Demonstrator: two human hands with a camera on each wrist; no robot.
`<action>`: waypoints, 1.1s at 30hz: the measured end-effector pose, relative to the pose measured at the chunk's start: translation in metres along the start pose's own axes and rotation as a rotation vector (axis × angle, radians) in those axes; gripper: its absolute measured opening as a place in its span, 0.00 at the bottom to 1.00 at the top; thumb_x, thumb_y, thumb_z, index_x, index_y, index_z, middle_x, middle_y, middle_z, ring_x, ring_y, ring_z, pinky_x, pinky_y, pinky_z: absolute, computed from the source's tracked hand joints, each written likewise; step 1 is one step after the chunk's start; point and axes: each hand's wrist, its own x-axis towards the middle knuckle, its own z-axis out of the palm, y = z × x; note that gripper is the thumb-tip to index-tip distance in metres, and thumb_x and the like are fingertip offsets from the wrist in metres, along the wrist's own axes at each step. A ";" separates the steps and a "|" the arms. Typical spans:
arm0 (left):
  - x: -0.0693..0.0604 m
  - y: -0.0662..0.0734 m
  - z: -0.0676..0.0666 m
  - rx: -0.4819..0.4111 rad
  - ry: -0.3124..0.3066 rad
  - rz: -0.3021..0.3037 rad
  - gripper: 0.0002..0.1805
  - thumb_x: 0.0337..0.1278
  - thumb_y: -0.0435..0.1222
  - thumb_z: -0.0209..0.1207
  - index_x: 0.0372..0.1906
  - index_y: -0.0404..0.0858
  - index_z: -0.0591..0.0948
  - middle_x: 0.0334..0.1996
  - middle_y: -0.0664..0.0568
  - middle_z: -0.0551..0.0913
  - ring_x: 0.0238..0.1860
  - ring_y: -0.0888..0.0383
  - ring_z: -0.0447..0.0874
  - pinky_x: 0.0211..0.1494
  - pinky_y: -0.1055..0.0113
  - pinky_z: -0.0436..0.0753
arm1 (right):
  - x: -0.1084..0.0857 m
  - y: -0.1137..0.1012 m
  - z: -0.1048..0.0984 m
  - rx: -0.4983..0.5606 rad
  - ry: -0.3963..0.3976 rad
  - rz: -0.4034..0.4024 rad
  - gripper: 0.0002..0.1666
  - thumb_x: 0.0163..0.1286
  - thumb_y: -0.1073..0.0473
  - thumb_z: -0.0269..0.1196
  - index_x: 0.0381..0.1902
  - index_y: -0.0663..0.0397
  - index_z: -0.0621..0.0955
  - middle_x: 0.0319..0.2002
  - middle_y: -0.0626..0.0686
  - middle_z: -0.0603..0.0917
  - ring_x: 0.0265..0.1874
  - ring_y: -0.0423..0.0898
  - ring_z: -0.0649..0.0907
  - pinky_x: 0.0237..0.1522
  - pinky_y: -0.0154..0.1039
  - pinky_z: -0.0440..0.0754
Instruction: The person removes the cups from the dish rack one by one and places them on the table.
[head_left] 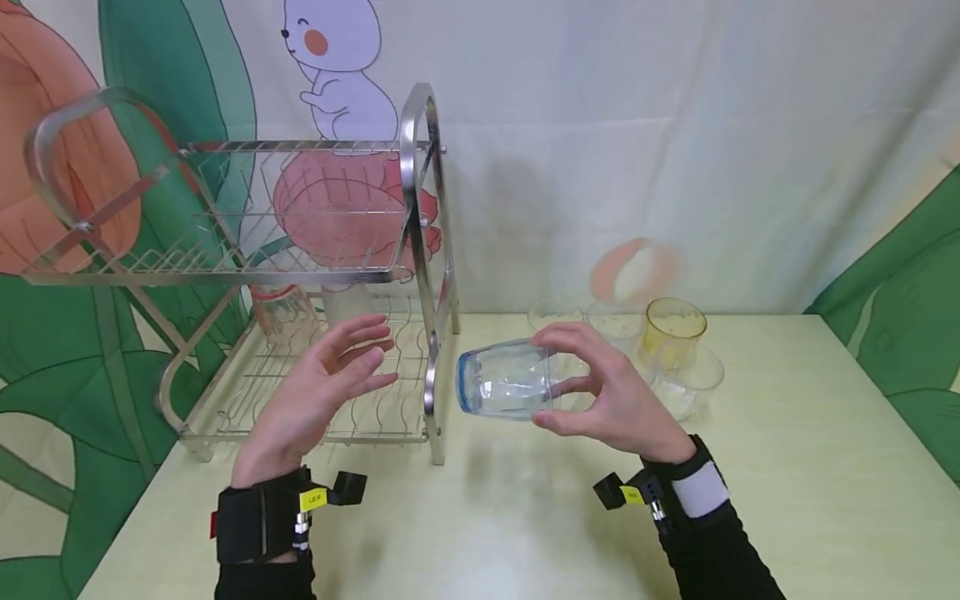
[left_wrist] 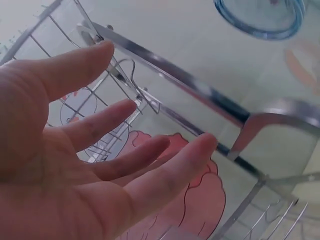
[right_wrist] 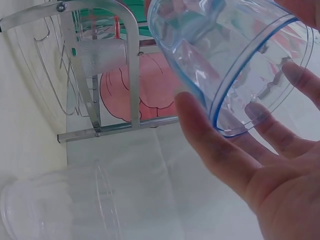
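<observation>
My right hand [head_left: 607, 387] holds a clear blue-tinted drinking glass [head_left: 506, 382] above the table, thumb on the near side and fingers on the far side. The glass is tipped on its side, its deeper blue end pointing left toward the rack. In the right wrist view, fingertips touch the wall of the glass [right_wrist: 200, 55] around one end. My left hand [head_left: 311, 387] is raised in front of the rack's lower tier, fingers loosely spread and holding nothing. In the left wrist view, part of the glass [left_wrist: 267, 35] shows beyond that hand, apart from it.
A two-tier metal dish rack [head_left: 429, 250] stands at left. On its lower tier are a red-rimmed glass [head_left: 283, 315] and a whitish clear glass [head_left: 347, 302]. Behind my right hand stand a yellow glass [head_left: 675, 323] and several clear glasses [head_left: 701, 371], near the curtain [head_left: 600, 150].
</observation>
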 end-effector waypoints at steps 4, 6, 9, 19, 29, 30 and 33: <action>0.008 0.003 -0.015 0.101 0.040 -0.038 0.37 0.77 0.47 0.56 0.81 0.41 0.58 0.78 0.44 0.64 0.75 0.44 0.70 0.66 0.68 0.82 | 0.001 -0.003 -0.004 -0.012 0.001 0.004 0.40 0.54 0.72 0.76 0.65 0.56 0.76 0.64 0.58 0.74 0.57 0.52 0.77 0.44 0.45 0.92; 0.013 0.006 -0.022 0.158 0.060 -0.056 0.37 0.77 0.49 0.56 0.81 0.41 0.59 0.78 0.43 0.64 0.74 0.43 0.72 0.68 0.64 0.81 | 0.002 -0.004 -0.006 -0.026 0.000 0.007 0.40 0.54 0.71 0.77 0.65 0.55 0.76 0.64 0.58 0.75 0.57 0.53 0.77 0.44 0.45 0.92; 0.021 0.008 -0.030 0.243 0.096 -0.091 0.36 0.78 0.50 0.54 0.81 0.43 0.59 0.79 0.42 0.63 0.74 0.41 0.70 0.74 0.53 0.77 | 0.002 -0.006 -0.010 -0.042 -0.006 0.012 0.40 0.55 0.71 0.77 0.66 0.55 0.77 0.65 0.57 0.75 0.57 0.53 0.77 0.43 0.45 0.92; 0.059 -0.001 -0.048 0.734 0.266 -0.005 0.31 0.80 0.37 0.50 0.80 0.33 0.61 0.80 0.30 0.55 0.79 0.30 0.53 0.79 0.34 0.58 | -0.002 -0.015 -0.023 -0.177 -0.053 0.032 0.43 0.56 0.68 0.77 0.70 0.50 0.76 0.67 0.51 0.73 0.60 0.47 0.78 0.43 0.40 0.91; 0.089 -0.013 -0.061 0.959 0.299 -0.041 0.40 0.77 0.40 0.55 0.84 0.39 0.52 0.79 0.29 0.58 0.65 0.21 0.69 0.54 0.30 0.78 | -0.006 -0.023 -0.031 -0.295 -0.117 0.060 0.42 0.58 0.64 0.76 0.71 0.47 0.77 0.67 0.52 0.74 0.55 0.43 0.82 0.43 0.39 0.91; 0.092 -0.014 -0.063 0.965 0.290 -0.069 0.39 0.77 0.42 0.55 0.84 0.38 0.52 0.78 0.28 0.58 0.64 0.21 0.70 0.52 0.29 0.79 | -0.007 -0.024 -0.031 -0.300 -0.120 0.063 0.42 0.58 0.64 0.76 0.71 0.46 0.77 0.67 0.52 0.74 0.55 0.43 0.81 0.43 0.39 0.91; 0.098 -0.019 -0.067 0.995 0.263 -0.109 0.38 0.76 0.43 0.56 0.82 0.37 0.56 0.77 0.28 0.60 0.67 0.21 0.68 0.58 0.25 0.75 | -0.007 -0.025 -0.032 -0.309 -0.137 0.073 0.42 0.58 0.64 0.76 0.71 0.47 0.77 0.66 0.52 0.75 0.56 0.43 0.81 0.42 0.38 0.91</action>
